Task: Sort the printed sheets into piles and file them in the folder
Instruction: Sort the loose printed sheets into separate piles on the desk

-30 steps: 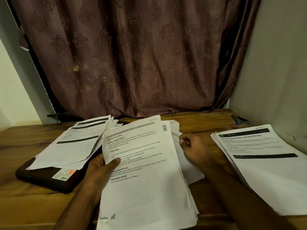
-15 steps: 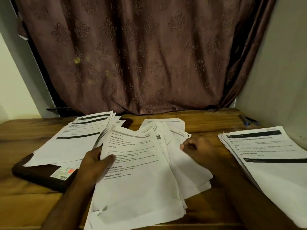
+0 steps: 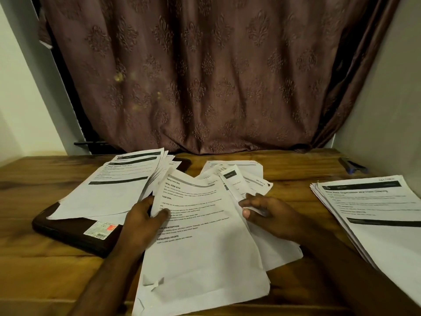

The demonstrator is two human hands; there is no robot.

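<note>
A loose stack of printed sheets lies fanned out in the middle of the wooden table. My left hand grips the stack's left edge, thumb on the top page. My right hand pinches the edge of a sheet further down in the fan. A sorted pile rests on a dark brown folder at the left. Another sorted pile lies at the right.
A brown patterned curtain hangs behind the table. A blue and black pen-like object lies at the far right by the wall. The table's front edge runs just below the stack.
The middle stack has come down from a raised tilt onto the table and fanned out. My right hand has moved from behind it to pinch a sheet's edge.
</note>
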